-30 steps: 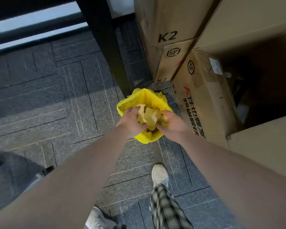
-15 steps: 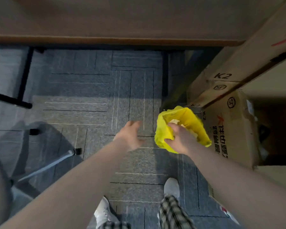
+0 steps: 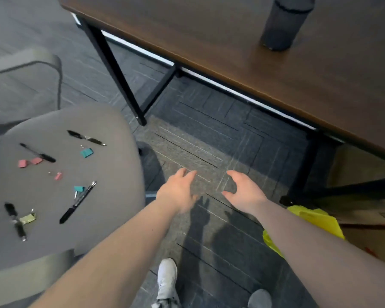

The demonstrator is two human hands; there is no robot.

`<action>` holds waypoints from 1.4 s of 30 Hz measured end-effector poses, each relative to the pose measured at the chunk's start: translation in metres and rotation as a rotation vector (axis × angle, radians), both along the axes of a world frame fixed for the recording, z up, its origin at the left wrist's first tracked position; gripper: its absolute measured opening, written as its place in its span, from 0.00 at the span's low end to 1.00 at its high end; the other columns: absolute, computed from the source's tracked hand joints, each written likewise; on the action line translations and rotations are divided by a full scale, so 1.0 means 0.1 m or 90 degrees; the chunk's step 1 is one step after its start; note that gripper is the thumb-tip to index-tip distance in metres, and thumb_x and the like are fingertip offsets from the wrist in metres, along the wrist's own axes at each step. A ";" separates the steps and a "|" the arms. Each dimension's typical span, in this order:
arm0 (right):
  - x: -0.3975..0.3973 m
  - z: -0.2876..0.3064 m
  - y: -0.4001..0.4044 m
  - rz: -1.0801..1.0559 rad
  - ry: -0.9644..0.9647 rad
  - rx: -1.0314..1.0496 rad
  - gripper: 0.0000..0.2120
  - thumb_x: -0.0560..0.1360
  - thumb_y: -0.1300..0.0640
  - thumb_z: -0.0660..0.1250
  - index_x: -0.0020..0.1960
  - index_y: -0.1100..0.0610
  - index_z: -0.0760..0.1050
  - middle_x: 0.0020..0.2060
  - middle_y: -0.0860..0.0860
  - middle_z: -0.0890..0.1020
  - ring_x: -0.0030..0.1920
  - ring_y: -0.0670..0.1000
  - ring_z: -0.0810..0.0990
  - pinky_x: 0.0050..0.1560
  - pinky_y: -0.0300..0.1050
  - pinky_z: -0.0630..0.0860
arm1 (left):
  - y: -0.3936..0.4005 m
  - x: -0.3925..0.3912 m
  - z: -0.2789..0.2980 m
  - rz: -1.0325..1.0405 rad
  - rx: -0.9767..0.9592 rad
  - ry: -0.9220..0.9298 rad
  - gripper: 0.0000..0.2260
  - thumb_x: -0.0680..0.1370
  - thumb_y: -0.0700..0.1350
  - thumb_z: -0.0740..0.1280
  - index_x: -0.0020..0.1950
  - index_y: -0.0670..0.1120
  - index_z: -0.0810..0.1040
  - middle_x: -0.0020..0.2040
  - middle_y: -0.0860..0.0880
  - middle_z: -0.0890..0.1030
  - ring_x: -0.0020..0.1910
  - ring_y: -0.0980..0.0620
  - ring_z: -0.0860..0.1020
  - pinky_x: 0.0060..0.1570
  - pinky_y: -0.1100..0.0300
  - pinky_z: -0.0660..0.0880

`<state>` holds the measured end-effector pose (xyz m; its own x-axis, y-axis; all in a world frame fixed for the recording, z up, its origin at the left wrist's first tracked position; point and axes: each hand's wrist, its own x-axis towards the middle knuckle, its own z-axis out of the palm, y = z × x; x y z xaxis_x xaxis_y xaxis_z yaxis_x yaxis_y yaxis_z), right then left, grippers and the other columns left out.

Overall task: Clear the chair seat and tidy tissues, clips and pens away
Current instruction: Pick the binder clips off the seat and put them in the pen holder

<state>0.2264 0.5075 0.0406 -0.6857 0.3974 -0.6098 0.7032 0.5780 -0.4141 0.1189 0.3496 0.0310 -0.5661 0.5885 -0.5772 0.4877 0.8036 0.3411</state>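
The grey chair seat [image 3: 111, 152] at the left carries several black pens, such as one [image 3: 77, 202] near its front and another [image 3: 86, 138] at the back. Pink binder clips [image 3: 29, 162], teal clips [image 3: 86, 152] and a yellowish clip [image 3: 27, 218] lie among them. My left hand [image 3: 178, 190] and my right hand [image 3: 242, 188] hover over the carpet right of the seat, both empty with fingers spread. A yellow bag [image 3: 313, 221] sits on the floor under my right forearm, partly hidden by it.
A dark wooden table [image 3: 231, 52] with black legs [image 3: 116, 76] spans the top right; a black mesh cup [image 3: 282, 21] stands on it. Cardboard boxes [image 3: 365, 210] lie at the right edge. My shoes [image 3: 167, 278] stand on the grey carpet.
My right hand let go of the yellow bag, which now rests on the floor. My view swung left, bringing the chair seat and table into sight. Both hands are now empty.
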 end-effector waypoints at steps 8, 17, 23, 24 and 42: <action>-1.36 0.33 -1.29 0.137 0.026 0.002 0.31 0.76 0.52 0.66 0.75 0.50 0.56 0.74 0.51 0.64 0.72 0.55 0.67 0.70 0.53 0.66 | -1.42 -0.94 0.29 0.102 -0.002 0.028 0.32 0.75 0.51 0.65 0.75 0.51 0.55 0.77 0.44 0.56 0.72 0.40 0.63 0.68 0.45 0.67; -2.39 0.09 -2.28 0.305 0.056 0.055 0.25 0.77 0.56 0.60 0.72 0.49 0.60 0.67 0.53 0.69 0.66 0.57 0.70 0.61 0.55 0.72 | -2.59 -1.47 0.13 0.309 -0.092 0.056 0.18 0.77 0.45 0.61 0.66 0.51 0.67 0.72 0.47 0.64 0.71 0.45 0.61 0.61 0.46 0.69; -2.93 -0.36 -2.60 0.416 0.109 0.074 0.25 0.75 0.60 0.60 0.70 0.49 0.62 0.61 0.54 0.70 0.56 0.62 0.76 0.49 0.54 0.77 | -3.14 -1.53 -0.26 0.464 -0.190 0.039 0.20 0.74 0.41 0.59 0.64 0.56 0.65 0.70 0.49 0.61 0.72 0.45 0.54 0.57 0.42 0.69; -3.03 -0.41 -2.64 0.439 0.099 0.073 0.25 0.75 0.59 0.60 0.70 0.48 0.60 0.64 0.54 0.68 0.57 0.62 0.75 0.49 0.53 0.76 | -3.19 -1.54 -0.32 0.501 -0.205 0.025 0.21 0.75 0.42 0.58 0.66 0.57 0.63 0.72 0.50 0.59 0.74 0.45 0.51 0.59 0.41 0.68; -3.40 -0.76 -2.90 0.547 0.036 0.038 0.10 0.73 0.60 0.63 0.52 0.60 0.67 0.56 0.56 0.67 0.51 0.62 0.73 0.47 0.52 0.74 | -3.23 -1.62 -0.64 0.686 -0.245 -0.026 0.17 0.74 0.32 0.58 0.62 0.43 0.67 0.63 0.42 0.66 0.63 0.41 0.66 0.58 0.49 0.73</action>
<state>-0.1131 0.2174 -0.0350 -0.7921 -0.2420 -0.5604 -0.0079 0.9220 -0.3871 -0.0435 0.0265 -0.0327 -0.6458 -0.4110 -0.6435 -0.5235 0.8518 -0.0187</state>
